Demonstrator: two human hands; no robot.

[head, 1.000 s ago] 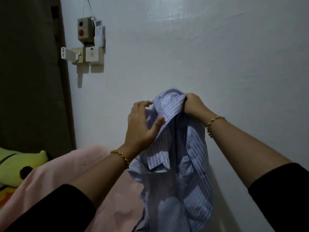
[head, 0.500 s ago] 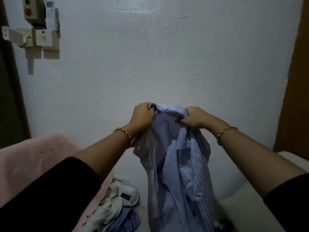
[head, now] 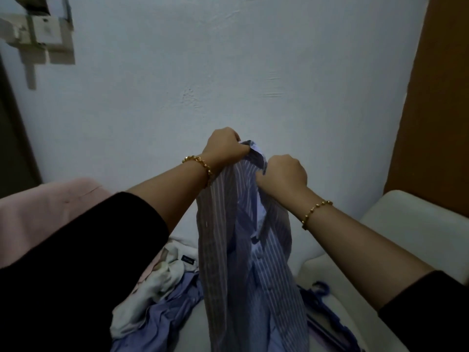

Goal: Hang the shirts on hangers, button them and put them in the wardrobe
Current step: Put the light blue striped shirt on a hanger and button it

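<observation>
left hand [head: 224, 146] and right hand [head: 284, 174], fingers clenched on the collar, held the blue-and-white striped cotton shirt [head: 243, 250] aloft (no hanger seen inside); next move probably needed a purple plastic hanger [head: 321, 287].

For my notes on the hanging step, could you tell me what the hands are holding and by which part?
The left hand and the right hand both grip the striped shirt at its bunched top, apparently the collar; the rest hangs down.

Likely home bedroom — pink bedding [head: 38, 212], heap of clothes [head: 157, 285], wall switch box [head: 45, 31], dim light.
</observation>
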